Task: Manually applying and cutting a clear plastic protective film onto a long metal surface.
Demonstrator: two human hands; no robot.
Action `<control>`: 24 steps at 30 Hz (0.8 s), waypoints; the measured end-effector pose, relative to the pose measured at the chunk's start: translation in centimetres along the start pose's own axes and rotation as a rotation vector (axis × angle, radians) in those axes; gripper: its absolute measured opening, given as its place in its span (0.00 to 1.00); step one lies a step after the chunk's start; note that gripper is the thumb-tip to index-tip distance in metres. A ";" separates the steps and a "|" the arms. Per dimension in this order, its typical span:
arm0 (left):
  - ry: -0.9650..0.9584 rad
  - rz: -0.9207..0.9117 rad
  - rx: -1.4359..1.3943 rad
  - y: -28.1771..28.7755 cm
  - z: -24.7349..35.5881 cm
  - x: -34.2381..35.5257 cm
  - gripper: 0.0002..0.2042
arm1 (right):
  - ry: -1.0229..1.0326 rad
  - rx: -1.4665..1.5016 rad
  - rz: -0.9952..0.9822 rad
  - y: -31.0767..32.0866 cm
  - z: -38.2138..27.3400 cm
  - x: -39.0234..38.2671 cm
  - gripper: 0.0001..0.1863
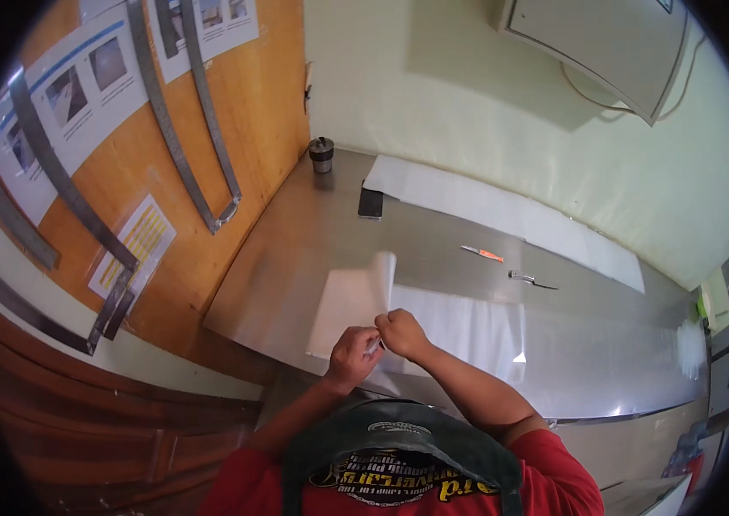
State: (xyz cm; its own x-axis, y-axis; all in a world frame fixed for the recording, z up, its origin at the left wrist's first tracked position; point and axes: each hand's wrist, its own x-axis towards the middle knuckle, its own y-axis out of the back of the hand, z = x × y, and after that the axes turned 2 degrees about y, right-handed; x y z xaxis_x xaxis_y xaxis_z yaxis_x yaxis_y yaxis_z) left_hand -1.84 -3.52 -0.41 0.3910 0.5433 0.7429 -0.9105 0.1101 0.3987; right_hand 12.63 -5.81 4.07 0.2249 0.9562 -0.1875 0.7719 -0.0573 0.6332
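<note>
My left hand (353, 357) and my right hand (401, 334) are close together at the bottom end of an upright curl of thin white sheet (381, 284), both closed on it. A crumpled bit shows between my left fingers. The flat part of the pale sheet (338, 301) lies left of the curl on the steel table (270, 249). A whiter sheet (467, 327) lies under and to the right of my hands, along the near part of the table.
Behind are a long white strip (502, 211), a black phone (370, 199), a steel container (321, 155), an orange-handled knife (489, 255) and a dark-bladed tool (529, 279). An orange board (192, 120) with metal strips bounds the left; a wall box (588, 43) hangs upper right.
</note>
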 end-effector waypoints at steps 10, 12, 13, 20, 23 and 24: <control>0.856 0.581 -0.236 -1.2 -4.0 -1.1 0.05 | 0.821 -0.259 0.002 4.8 -17.5 5.3 0.20; 0.944 0.608 -0.491 -2.1 -3.8 -1.3 0.07 | 0.858 -0.234 -0.084 5.2 -23.2 5.0 0.20; 0.941 0.592 -0.537 -2.1 -3.4 -1.0 0.07 | 0.862 -0.189 -0.111 5.6 -26.0 4.1 0.21; 0.942 0.577 -0.217 -2.0 -6.2 -0.4 0.10 | 0.766 0.568 0.019 16.4 -35.2 -1.4 0.14; 0.919 0.606 -0.114 0.1 -10.8 -2.0 0.11 | 0.902 0.923 -0.694 29.0 -33.1 0.7 0.17; 0.821 0.568 0.042 1.5 -12.4 -2.6 0.13 | 0.804 1.116 -0.396 30.1 -32.6 -1.6 0.16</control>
State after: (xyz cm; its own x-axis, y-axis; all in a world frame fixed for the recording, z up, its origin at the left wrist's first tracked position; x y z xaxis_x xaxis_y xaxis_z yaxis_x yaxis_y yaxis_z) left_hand -5.87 5.49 -8.44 -0.3295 0.9148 0.2335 -0.9217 -0.3653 0.1307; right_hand 16.16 0.33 47.92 -0.2125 0.8407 0.4980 0.8431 0.4154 -0.3415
